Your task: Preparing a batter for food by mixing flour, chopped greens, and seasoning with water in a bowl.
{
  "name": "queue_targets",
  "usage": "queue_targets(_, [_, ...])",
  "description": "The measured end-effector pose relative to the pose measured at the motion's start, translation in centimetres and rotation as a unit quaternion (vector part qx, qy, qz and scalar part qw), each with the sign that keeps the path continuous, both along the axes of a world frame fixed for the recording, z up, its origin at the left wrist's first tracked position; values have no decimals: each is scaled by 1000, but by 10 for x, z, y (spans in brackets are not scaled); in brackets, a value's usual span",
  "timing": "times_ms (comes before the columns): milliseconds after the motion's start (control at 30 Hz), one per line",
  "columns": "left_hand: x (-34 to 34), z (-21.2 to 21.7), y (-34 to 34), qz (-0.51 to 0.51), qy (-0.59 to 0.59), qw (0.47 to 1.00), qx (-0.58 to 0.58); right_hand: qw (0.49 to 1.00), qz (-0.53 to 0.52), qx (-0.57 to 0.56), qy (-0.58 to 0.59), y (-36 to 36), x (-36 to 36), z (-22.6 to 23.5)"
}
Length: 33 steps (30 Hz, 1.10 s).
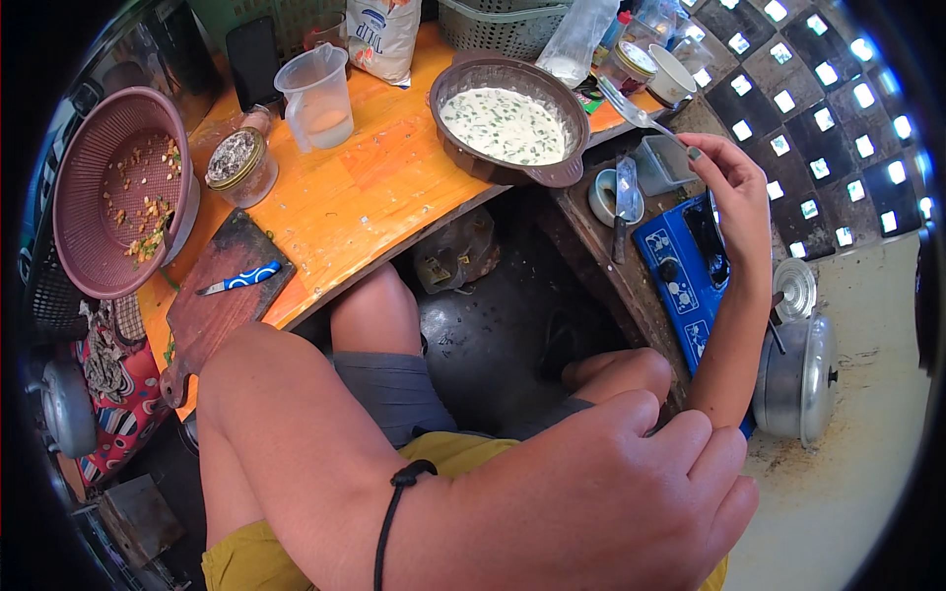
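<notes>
My right hand (731, 182) is raised at the right, pinching the handle of a metal spoon (633, 111), which points up and left. Left of the spoon, a brown round pan (581, 133) holds a creamy white mixture (505, 123) with green bits. Close to the camera, my left hand (680, 483) is curled into a fist and overlaps my right elbow area. A black cord is round that wrist. Its fingertips are hidden, so anything inside cannot be made out. The spoon's bowl is apart from the pan.
On the orange table (335, 212) are a pink colander (74, 217) with chopped scraps, a cutting board (212, 325) with a blue-handled knife (241, 279), a jar (241, 172) and a plastic jug (320, 98). At right stand a blue stove (670, 271) and a metal pot (788, 384).
</notes>
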<state>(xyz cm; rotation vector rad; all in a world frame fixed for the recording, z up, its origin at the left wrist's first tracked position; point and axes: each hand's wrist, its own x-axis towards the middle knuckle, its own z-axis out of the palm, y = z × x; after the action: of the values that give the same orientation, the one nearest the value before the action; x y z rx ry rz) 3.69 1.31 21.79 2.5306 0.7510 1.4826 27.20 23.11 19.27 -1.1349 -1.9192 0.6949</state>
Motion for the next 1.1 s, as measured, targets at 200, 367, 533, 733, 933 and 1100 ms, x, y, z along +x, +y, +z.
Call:
queue_targets(200, [12, -6, 0, 9, -81, 996, -33, 994, -35, 41, -95, 24, -11, -14])
queue_targets(367, [-30, -8, 23, -127, 111, 976, -140, 956, -87, 231, -161, 38, -60, -37])
queue_targets(533, [-39, -53, 44, -220, 75, 914, -332, 876, -54, 284, -385, 79, -79, -68])
queue_targets(733, [-50, -109, 49, -265, 16, 800, -539, 924, 83, 91, -361, 99, -133, -81])
queue_targets(933, [-75, -177, 42, -272, -45, 751, -600, 924, 43, 94, -367, 110, -121, -73])
queue_targets(1100, [-86, -210, 40, -278, -67, 712, -641, 925, 68, 110, -357, 114, -115, -73])
